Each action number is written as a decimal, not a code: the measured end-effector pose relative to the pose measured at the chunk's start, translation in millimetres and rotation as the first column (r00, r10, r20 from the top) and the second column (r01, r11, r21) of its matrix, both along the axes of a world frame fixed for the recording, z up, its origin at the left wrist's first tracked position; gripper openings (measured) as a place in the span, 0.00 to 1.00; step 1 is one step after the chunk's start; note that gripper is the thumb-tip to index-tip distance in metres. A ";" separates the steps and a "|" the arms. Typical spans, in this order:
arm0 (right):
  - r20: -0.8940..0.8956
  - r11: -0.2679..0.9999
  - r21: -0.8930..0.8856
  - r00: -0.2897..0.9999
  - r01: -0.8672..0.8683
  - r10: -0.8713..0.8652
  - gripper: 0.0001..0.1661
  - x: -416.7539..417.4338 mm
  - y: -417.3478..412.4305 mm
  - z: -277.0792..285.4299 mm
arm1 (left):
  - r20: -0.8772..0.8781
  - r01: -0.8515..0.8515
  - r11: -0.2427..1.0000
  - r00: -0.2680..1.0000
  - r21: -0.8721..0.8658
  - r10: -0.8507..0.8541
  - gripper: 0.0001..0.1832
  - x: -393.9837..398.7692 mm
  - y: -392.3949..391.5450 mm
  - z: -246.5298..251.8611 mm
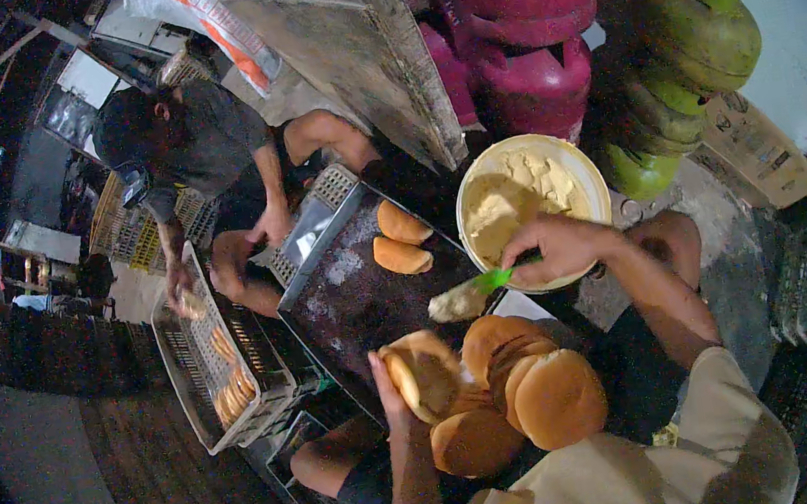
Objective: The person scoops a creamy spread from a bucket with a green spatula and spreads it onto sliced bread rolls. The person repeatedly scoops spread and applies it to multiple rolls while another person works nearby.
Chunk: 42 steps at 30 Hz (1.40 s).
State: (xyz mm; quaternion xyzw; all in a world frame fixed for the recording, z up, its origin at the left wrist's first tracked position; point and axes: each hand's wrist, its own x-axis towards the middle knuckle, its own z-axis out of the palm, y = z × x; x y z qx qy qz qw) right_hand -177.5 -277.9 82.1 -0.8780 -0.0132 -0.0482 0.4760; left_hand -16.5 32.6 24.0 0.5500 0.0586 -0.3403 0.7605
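My right hand (550, 247) grips the green handle of a spatula (459, 301), whose blade is coated with pale cream. It is over the near edge of a white bucket (598, 186) of thick yellowish cream (517, 189). In my left hand (393, 397) is an opened bread bun (425, 370), its cut face towards the spatula. Several round buns (558, 399) lie heaped just right of that hand, close to my body. Two folded buns (403, 248) rest side by side on a dark metal tray (334, 298) in front of me.
Across the tray sits a co-worker (186, 143), one hand in a plastic crate (204, 412) holding several bread pieces. Pink gas cylinders (533, 77) and green ones (710, 40) are stacked beyond the bucket. A cardboard box (761, 147) stands at the right. A perforated metal piece (313, 225) adjoins the tray's far edge.
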 end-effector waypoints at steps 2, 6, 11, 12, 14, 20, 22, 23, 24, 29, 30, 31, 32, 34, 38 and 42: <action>0.110 0.997 -0.071 0.993 0.042 -0.034 0.16 4.4 16.0 -9.1 | -0.169 0.080 0.992 0.981 -0.094 -0.095 0.29 -14.2 -34.9 37.6; 0.114 0.939 -0.324 0.990 0.115 -0.082 0.20 12.1 43.4 -19.3 | -0.128 0.176 0.978 0.973 -0.116 -0.190 0.31 -16.4 -60.1 35.5; 0.147 0.847 -0.529 0.988 0.046 0.039 0.27 8.5 47.9 -17.0 | -0.335 0.176 0.935 0.900 -0.308 -0.280 0.32 1.1 -56.7 3.7; 0.137 0.830 -0.555 0.990 0.056 0.024 0.28 6.8 45.7 -19.3 | -0.365 0.205 0.923 0.873 -0.325 -0.323 0.33 1.4 -54.2 2.7; 0.120 0.793 -0.605 0.993 0.072 0.001 0.31 7.0 40.2 -26.0 | -0.268 0.212 0.935 0.919 -0.284 -0.290 0.33 -16.4 -61.0 12.7; 0.108 0.785 -0.611 0.993 0.099 -0.041 0.33 4.8 55.7 -16.8 | -0.281 0.086 0.939 0.942 -0.332 -0.185 0.22 -0.4 -44.4 -16.4; 0.212 0.776 -0.617 0.977 0.133 0.001 0.31 4.1 62.6 -22.1 | -0.308 0.079 0.946 0.934 -0.314 -0.180 0.19 16.7 -31.3 -39.0; 0.171 0.787 -0.609 0.985 0.101 0.006 0.30 1.0 58.6 -24.1 | -0.346 0.003 0.960 0.932 -0.279 -0.104 0.18 15.1 -29.8 -46.2; 0.134 0.803 -0.591 0.991 0.070 0.013 0.30 1.4 54.8 -21.1 | -0.375 -0.076 0.969 0.927 -0.234 -0.018 0.17 12.5 -29.8 -44.3; -0.113 0.826 -0.550 0.970 0.119 -0.215 0.22 6.3 30.1 -16.0 | -0.352 -0.023 0.860 0.917 -0.510 -0.185 0.20 42.1 -8.6 -43.5; -0.081 0.811 -0.564 0.967 0.154 -0.241 0.21 3.5 21.7 -12.3 | -0.277 0.047 0.842 0.933 -0.537 -0.228 0.21 48.5 -13.9 -32.8; -0.059 0.793 -0.579 0.960 0.190 -0.274 0.20 -5.6 10.5 -12.5 | -0.209 0.118 0.820 0.937 -0.561 -0.278 0.23 50.6 -23.3 -23.8; -0.049 0.781 -0.583 0.951 0.221 -0.305 0.19 -11.0 3.7 -12.4 | -0.257 0.067 0.879 0.943 -0.472 -0.210 0.24 50.3 -31.5 -13.1; -0.019 0.777 -0.572 0.943 0.261 -0.331 0.18 -9.1 0.2 -5.0 | -0.035 0.159 0.975 0.985 -0.152 -0.166 0.24 99.5 -12.6 -71.8; 0.031 0.850 -0.458 0.960 0.261 -0.279 0.19 17.8 10.1 -19.1 | 0.548 0.067 0.780 0.674 0.623 -0.495 0.22 159.1 43.4 -184.5; -0.178 0.827 -0.525 0.924 0.202 -0.339 0.22 -2.0 2.2 -20.2 | 0.303 -0.141 0.277 0.219 0.951 -0.928 0.14 114.0 -3.4 -214.5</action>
